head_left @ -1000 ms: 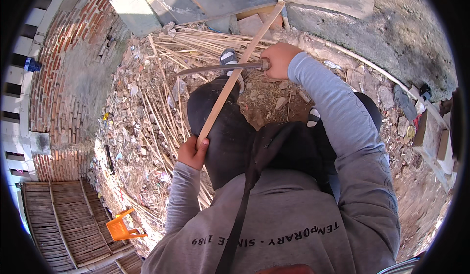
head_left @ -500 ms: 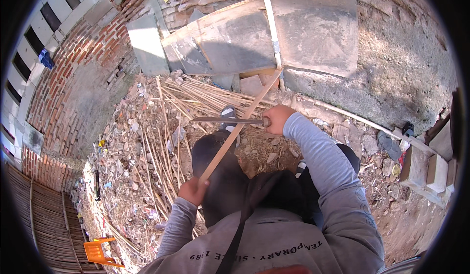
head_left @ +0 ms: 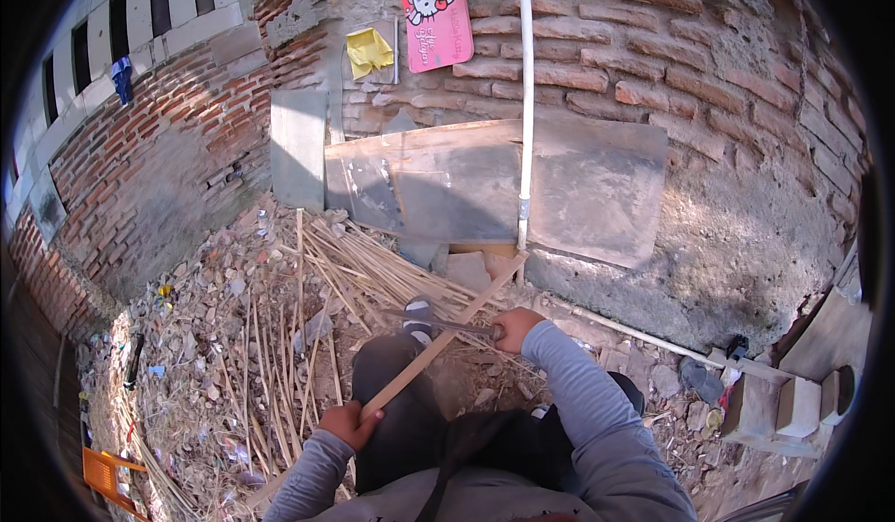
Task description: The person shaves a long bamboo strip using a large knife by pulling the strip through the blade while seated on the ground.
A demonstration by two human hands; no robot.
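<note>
A long flat wooden strip (head_left: 410, 370) slants from my lap up to the foot of the white pipe. My left hand (head_left: 351, 424) is closed round its near end, beside my knee. The handle of a long knife (head_left: 457, 323) is in my right hand (head_left: 516, 329), fingers wrapped round it. Its dark blade points left and crosses the strip at about mid-length; whether blade and wood touch I cannot tell. My shoe (head_left: 419, 322) shows behind the blade.
Thin split sticks (head_left: 373, 263) lie heaped on rubble-strewn ground ahead and to the left. Grey boards (head_left: 597, 191) lean on the brick wall, with a white pipe (head_left: 526, 103) before them. Concrete blocks (head_left: 799, 407) stand at right, an orange chair (head_left: 107, 475) at lower left.
The view has tilted up, showing more of the wall, so both hands sit lower in the picture. The knife blade now slopes slightly, its tip higher than its handle. Both grips stay closed.
</note>
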